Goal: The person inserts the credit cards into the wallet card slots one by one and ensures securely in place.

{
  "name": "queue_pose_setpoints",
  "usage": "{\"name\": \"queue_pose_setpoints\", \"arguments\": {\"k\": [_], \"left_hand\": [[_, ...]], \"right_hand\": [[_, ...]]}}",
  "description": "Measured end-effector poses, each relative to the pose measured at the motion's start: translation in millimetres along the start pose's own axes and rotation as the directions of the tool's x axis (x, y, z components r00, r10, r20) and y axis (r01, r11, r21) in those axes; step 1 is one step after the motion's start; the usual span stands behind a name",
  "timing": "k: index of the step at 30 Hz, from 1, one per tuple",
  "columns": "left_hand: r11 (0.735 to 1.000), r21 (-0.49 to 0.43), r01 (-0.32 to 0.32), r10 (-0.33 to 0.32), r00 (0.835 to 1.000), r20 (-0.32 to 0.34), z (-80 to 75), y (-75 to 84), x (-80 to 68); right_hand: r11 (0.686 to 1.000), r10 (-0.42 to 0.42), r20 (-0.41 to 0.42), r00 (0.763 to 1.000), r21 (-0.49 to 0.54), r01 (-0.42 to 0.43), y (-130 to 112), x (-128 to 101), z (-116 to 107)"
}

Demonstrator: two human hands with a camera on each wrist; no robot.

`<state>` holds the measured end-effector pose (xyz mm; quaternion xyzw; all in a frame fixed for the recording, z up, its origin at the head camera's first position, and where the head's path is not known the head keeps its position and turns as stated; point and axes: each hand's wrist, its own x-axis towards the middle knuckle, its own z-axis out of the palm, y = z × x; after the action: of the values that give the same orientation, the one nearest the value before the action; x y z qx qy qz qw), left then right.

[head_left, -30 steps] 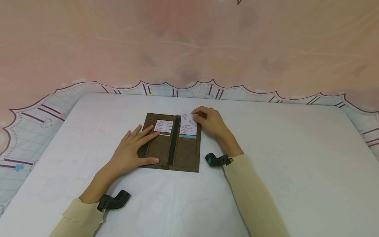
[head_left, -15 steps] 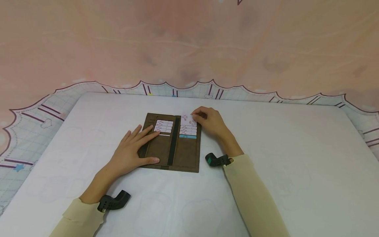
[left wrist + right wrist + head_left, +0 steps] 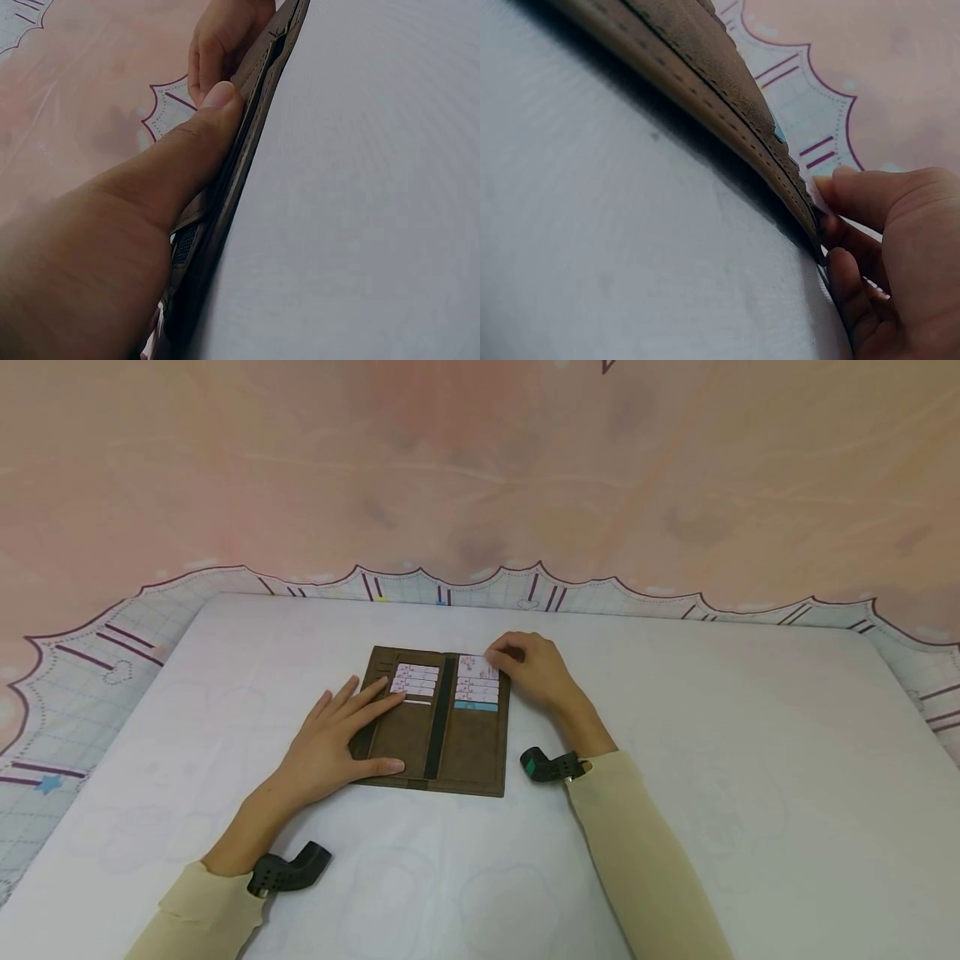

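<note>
A brown wallet (image 3: 472,752) lies spread flat in the head view, a dark band running down its middle. My left hand (image 3: 330,742) rests on its left half, fingers spread and thumb near the lower edge. Pink-patterned cards (image 3: 415,680) fill several slots there. At the top right slot my right hand (image 3: 536,670) pinches the upper right corner of another patterned card (image 3: 472,667), which sits mostly inside. Beneath it show more card edges and a blue card (image 3: 476,705). In the right wrist view, the thumb and fingers meet at the wallet's stitched edge (image 3: 727,135).
A white cloth covers the table (image 3: 712,760). Beyond its far edge hangs a pinkish cloth (image 3: 480,468) with a scalloped border. Black camera mounts (image 3: 288,868) sit on both wrists, by the beige sleeves.
The patterned card has slid down toward me into the right slot, its top dropping to about the wallet's upper edge. My right hand moved slightly down with it; the left stayed put.
</note>
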<state>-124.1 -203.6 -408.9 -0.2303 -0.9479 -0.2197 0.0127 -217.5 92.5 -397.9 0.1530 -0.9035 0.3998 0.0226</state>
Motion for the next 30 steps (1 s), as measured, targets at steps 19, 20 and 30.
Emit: {"name": "queue_pose_setpoints", "arguments": {"k": [19, 20, 30], "left_hand": [[1.0, -0.01, 0.007, -0.007, 1.0, 0.004, 0.9, -1.4, -0.2], [1.0, -0.011, 0.008, -0.008, 1.0, 0.005, 0.7, -1.1, -0.2], [1.0, -0.01, 0.009, -0.009, 1.0, 0.004, -1.4, 1.3, -0.8]], "right_hand": [[0.999, -0.017, -0.004, 1.0, 0.038, 0.017, 2.7, -0.3, -1.2], [0.999, -0.021, -0.003, 1.0, 0.04, 0.021, 3.0, -0.2, -1.4], [0.997, -0.038, 0.013, 0.999, 0.075, 0.037, 3.9, 0.4, -2.0]]}}
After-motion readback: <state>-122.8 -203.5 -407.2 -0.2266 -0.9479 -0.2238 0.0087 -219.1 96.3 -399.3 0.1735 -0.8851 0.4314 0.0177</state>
